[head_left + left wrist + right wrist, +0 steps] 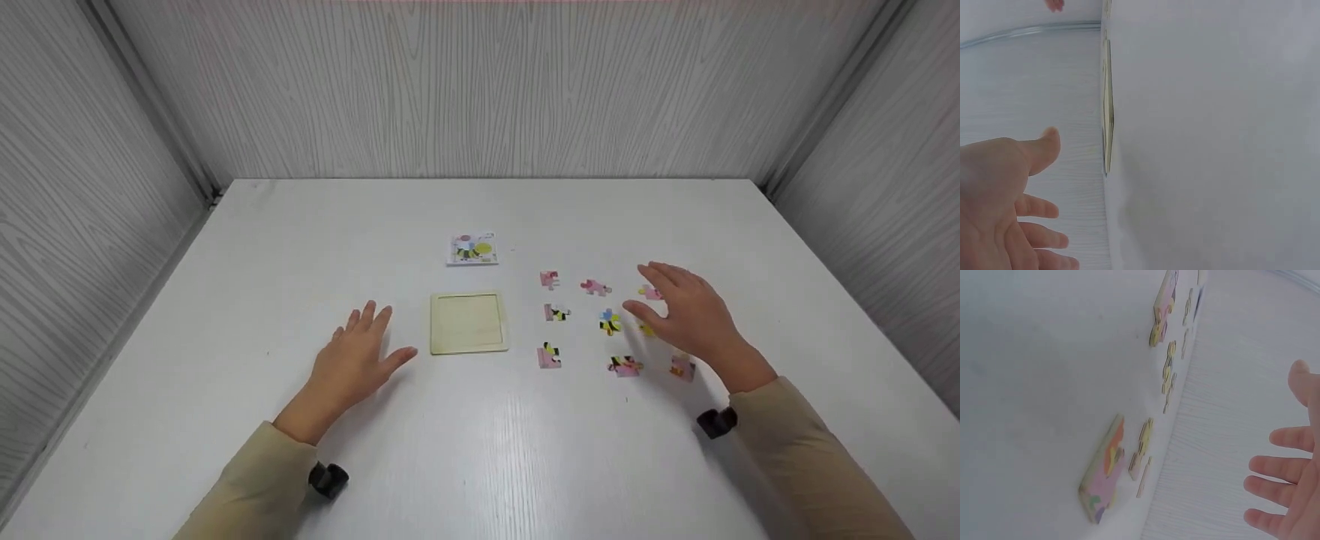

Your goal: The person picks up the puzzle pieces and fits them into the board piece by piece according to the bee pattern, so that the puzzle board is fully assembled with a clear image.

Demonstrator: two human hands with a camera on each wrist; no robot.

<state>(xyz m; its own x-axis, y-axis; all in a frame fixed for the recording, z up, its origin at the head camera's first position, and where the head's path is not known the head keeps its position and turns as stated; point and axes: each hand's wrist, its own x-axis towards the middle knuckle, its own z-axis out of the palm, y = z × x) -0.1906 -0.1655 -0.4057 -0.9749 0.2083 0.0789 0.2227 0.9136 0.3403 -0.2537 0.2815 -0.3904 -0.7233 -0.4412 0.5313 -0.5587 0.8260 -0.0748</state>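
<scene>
My left hand point(351, 360) hovers left of a shallow square wooden puzzle tray point(469, 324), fingers spread and holding nothing. On the right, my right hand point(686, 311) is held above the right column of loose jigsaw pieces, its fingers apart and nothing in them. The pieces lie in rough rows, among them a bee-striped piece point(610, 322), a pink corner piece point(550, 355) and a pink piece with orange point(682, 367). Part of a yellow piece point(646, 329) is hidden under the right hand. In the right wrist view the pink-and-orange piece point(1103, 475) lies nearest.
A small picture card point(472, 249) printed with a bee lies behind the tray. The white table point(465, 465) is bordered by a grey wood-grain panel point(487, 90) at the back and further panels at both sides.
</scene>
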